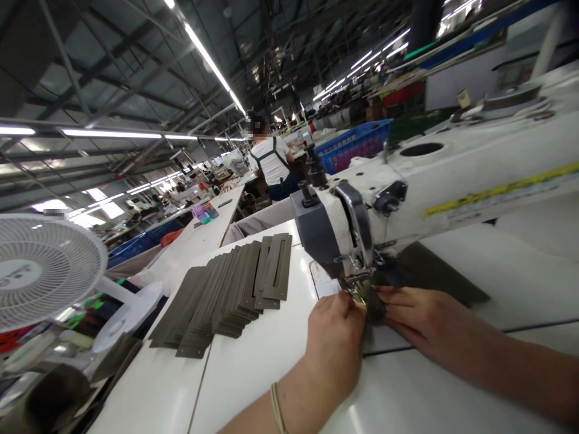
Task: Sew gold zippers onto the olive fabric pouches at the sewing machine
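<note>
A white sewing machine (470,163) with a dark head stands over the white table. Just below its presser foot, my left hand (337,337) is closed on the left edge of a dark olive fabric piece (374,304), where a bit of gold-coloured zipper or trim shows. From the right, my right hand (420,313) pinches the same piece, its fingers pressed together. The fabric runs under the machine head, and a wider dark olive panel (434,274) lies behind my right hand. Left of the machine, overlapping olive pieces with slots (235,289) are fanned out on the table.
A white fan (49,271) stands at the left, above dark fabric pieces (49,398) in the lower left corner. A blue basket (355,144) is behind the machine. Farther back, a person in a white shirt (274,163) faces away beside another table (203,235).
</note>
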Motion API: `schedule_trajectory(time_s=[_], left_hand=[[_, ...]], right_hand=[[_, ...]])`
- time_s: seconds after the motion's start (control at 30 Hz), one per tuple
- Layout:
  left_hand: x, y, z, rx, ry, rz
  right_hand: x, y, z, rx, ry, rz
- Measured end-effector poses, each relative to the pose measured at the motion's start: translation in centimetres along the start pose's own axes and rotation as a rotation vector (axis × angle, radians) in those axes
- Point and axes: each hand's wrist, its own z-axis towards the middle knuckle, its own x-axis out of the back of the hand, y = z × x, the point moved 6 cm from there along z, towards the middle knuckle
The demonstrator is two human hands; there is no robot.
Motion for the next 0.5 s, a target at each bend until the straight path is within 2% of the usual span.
schedule_trajectory(time_s=[0.1, 0.17, 0.3, 0.4, 0.5], left_hand=[[0.3, -0.5, -0.9, 0.075, 0.022, -0.171], [0.6, -0.8, -1.6, 0.085, 0.081, -0.229], [0.7, -0.5, -2.4, -0.07, 0.15, -0.13], [0.3, 0.0, -2.1, -0.194, 0.105, -0.038], [0.3, 0.2, -1.6, -0.238, 0.063, 0.013]], right_hand=[[0.6, -0.4, -0.1, 0.027, 0.032, -0.084], [0.9, -0.6, -0.3, 0.058, 0.063, -0.187], [0.8, -0.6, -1.0, 0.099, 0.082, -0.263], [0.4, -0.1, -1.2, 0.088, 0.067, -0.23], [0.0, 0.3, -1.3, 0.083, 0.029, -0.204]])
